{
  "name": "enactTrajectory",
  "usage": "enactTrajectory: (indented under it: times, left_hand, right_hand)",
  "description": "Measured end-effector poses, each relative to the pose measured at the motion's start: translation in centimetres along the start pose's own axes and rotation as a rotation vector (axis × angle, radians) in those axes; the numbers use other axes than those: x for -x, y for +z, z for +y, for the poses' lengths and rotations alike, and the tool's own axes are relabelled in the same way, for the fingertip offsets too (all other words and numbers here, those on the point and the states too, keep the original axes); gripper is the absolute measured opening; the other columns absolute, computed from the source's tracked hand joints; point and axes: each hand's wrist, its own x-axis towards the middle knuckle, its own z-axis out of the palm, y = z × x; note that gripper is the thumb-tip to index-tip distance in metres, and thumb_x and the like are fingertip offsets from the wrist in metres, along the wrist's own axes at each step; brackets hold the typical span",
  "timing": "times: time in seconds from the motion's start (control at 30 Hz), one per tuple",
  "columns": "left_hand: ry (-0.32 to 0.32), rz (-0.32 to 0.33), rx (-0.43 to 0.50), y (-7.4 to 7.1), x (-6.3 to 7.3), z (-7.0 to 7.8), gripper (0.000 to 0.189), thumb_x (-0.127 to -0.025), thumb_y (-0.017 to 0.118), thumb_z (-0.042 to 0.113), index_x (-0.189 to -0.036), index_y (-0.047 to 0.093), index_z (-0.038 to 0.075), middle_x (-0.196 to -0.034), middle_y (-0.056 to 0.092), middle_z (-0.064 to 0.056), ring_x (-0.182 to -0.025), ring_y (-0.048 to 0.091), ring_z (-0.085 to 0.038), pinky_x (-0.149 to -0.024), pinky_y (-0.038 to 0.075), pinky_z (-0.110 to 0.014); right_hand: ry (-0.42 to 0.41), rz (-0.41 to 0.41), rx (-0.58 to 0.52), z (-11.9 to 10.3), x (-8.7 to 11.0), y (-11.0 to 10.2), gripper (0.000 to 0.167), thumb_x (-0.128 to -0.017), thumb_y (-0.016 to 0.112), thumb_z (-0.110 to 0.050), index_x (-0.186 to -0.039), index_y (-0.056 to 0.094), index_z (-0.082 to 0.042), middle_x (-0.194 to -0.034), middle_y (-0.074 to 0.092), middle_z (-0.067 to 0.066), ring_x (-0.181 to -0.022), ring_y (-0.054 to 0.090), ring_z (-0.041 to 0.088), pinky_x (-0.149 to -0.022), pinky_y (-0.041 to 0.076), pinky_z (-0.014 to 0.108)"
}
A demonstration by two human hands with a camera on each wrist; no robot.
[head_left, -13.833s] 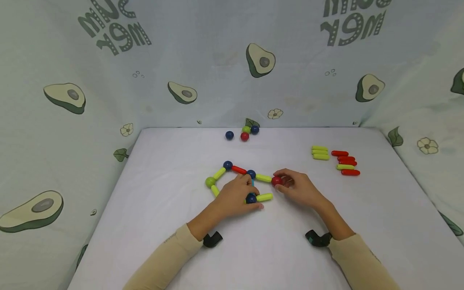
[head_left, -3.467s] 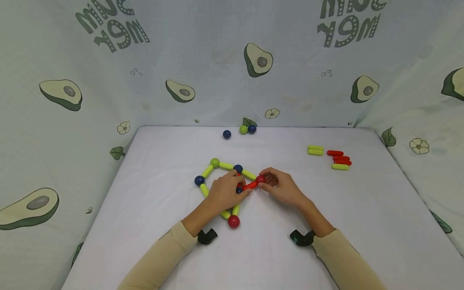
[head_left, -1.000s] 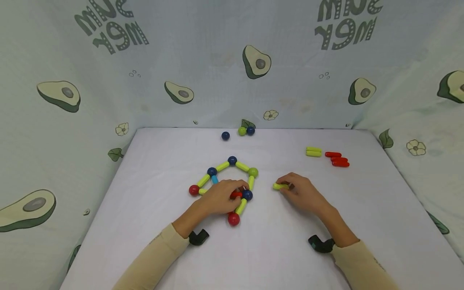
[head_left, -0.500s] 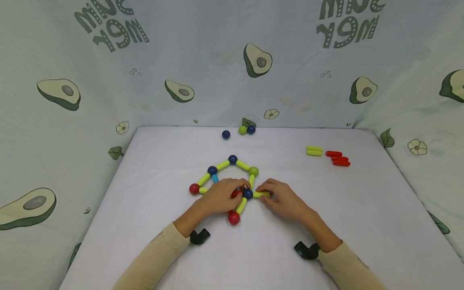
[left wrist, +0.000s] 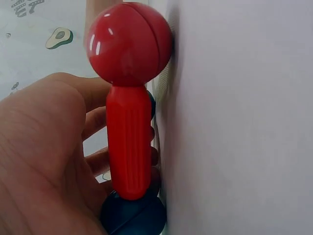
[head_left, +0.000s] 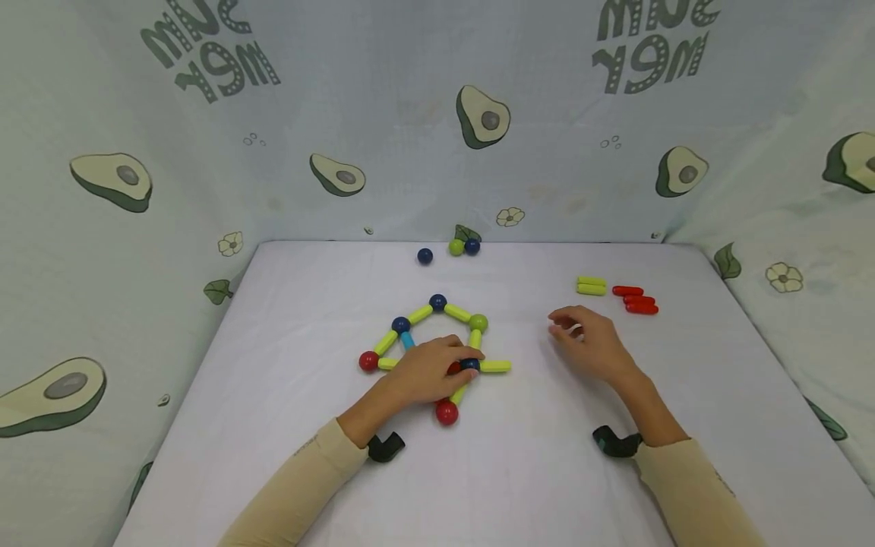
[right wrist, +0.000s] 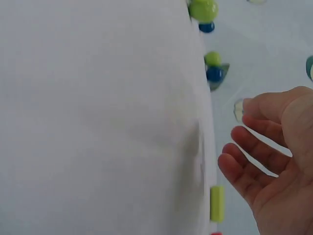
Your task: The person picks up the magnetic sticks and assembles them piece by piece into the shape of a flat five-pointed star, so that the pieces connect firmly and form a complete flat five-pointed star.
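Whereas the right hand pinched a yellow-green rod half a second ago, it has now released it and stands apart to the right, fingers loosely bent and holding nothing. The rod remains against the right side of a dark blue ball, pointing outward over the white table. The left hand remains at that ball, gripping it between thumb and fingers, as in the preceding frame.

The ball belongs to a ball-and-rod frame lying mid-table, partly covered by the left hand. At its near end sits a red ball; the left wrist view shows a red rod joined to it.

Beyond the frame, three loose balls are unchanged at the rear edge. At right rear lie two yellow-green rods and three red rods; a third yellow-green one, noted there 3.5 seconds earlier, is gone from that group.
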Motion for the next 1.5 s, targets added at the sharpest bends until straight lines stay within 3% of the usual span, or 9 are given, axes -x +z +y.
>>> enactTrajectory:
  times: [0.17, 0.33, 0.5, 0.67, 0.97, 1.17, 1.27, 1.5]
  left_hand:
    - [-0.035, 0.012, 0.012, -0.2, 0.1, 0.1, 0.039, -0.104, 0.056, 0.048, -0.14, 0.063, 0.035, -0.124, 0.064, 0.002, -0.101, 0.06, -0.012, -0.083, 0.053, -0.028]
    - [-0.055, 0.029, 0.018, -0.2, 0.2, -0.2, 0.04, -0.103, 0.057, 0.048, -0.14, 0.063, 0.034, -0.125, 0.064, 0.002, -0.1, 0.061, -0.013, -0.083, 0.054, -0.029]
    - [-0.061, 0.036, 0.04, -0.4, 0.3, -0.4, 0.041, -0.104, 0.057, 0.048, -0.141, 0.062, 0.033, -0.131, 0.064, 0.001, -0.107, 0.061, -0.015, -0.091, 0.055, -0.034]
    - [-0.061, 0.019, 0.067, -0.5, 0.4, -0.6, 0.041, -0.104, 0.056, 0.047, -0.142, 0.061, 0.034, -0.131, 0.063, 0.001, -0.11, 0.062, -0.016, -0.094, 0.055, -0.035]
    - [-0.05, -0.004, 0.061, -0.7, 0.5, -0.7, 0.04, -0.106, 0.052, 0.047, -0.144, 0.059, 0.034, -0.128, 0.062, 0.002, -0.107, 0.059, -0.013, -0.091, 0.053, -0.031]
    - [-0.034, -0.001, 0.066, -0.7, 0.5, -0.8, 0.039, -0.107, 0.051, 0.045, -0.144, 0.06, 0.033, -0.125, 0.061, 0.003, -0.099, 0.058, -0.011, -0.084, 0.051, -0.026]
    - [-0.035, 0.002, 0.064, -0.7, 0.6, -0.8, 0.039, -0.108, 0.05, 0.044, -0.144, 0.06, 0.033, -0.125, 0.061, 0.003, -0.099, 0.057, -0.01, -0.084, 0.051, -0.026]
    - [-0.035, -0.003, 0.072, -0.9, 0.6, -0.6, 0.039, -0.108, 0.051, 0.043, -0.144, 0.06, 0.032, -0.124, 0.061, 0.002, -0.097, 0.057, -0.011, -0.082, 0.051, -0.025]
  right_hand:
    - [0.091, 0.097, 0.027, 4.6, -0.1, -3.0, 0.035, -0.103, 0.062, -0.023, -0.131, 0.061, -0.001, -0.123, 0.064, 0.023, -0.106, 0.06, 0.036, -0.087, 0.054, 0.044]
    - [0.147, 0.17, 0.071, 8.0, 0.2, -5.1, 0.037, -0.104, 0.057, -0.017, -0.133, 0.058, 0.004, -0.131, 0.056, 0.031, -0.108, 0.057, 0.045, -0.09, 0.051, 0.06]
    - [0.19, 0.146, 0.104, 10.0, 0.6, -6.2, 0.039, -0.101, 0.05, -0.009, -0.135, 0.055, 0.008, -0.141, 0.044, 0.039, -0.12, 0.046, 0.057, -0.096, 0.041, 0.072]
    - [0.216, 0.113, 0.164, 10.7, 0.6, -6.3, 0.043, -0.098, 0.049, -0.004, -0.138, 0.051, 0.011, -0.137, 0.041, 0.041, -0.123, 0.039, 0.059, -0.098, 0.039, 0.075]
    - [0.243, 0.147, 0.235, 10.5, 0.8, -6.5, 0.026, -0.093, 0.051, 0.001, -0.117, 0.058, 0.009, -0.133, 0.043, 0.041, -0.118, 0.037, 0.06, -0.093, 0.043, 0.072]
    - [0.182, 0.059, 0.303, 9.7, 0.7, -5.8, 0.033, -0.095, 0.059, -0.004, -0.124, 0.058, 0.011, -0.122, 0.051, 0.037, -0.11, 0.043, 0.055, -0.09, 0.046, 0.069]
    - [0.143, -0.009, 0.304, 8.1, 0.4, -4.9, 0.033, -0.096, 0.063, -0.009, -0.124, 0.061, 0.008, -0.121, 0.054, 0.035, -0.109, 0.047, 0.051, -0.091, 0.048, 0.068]
    - [0.097, -0.093, 0.13, 2.6, -0.7, -1.9, 0.036, -0.099, 0.065, -0.018, -0.13, 0.061, 0.001, -0.114, 0.064, 0.022, -0.103, 0.057, 0.036, -0.09, 0.055, 0.056]
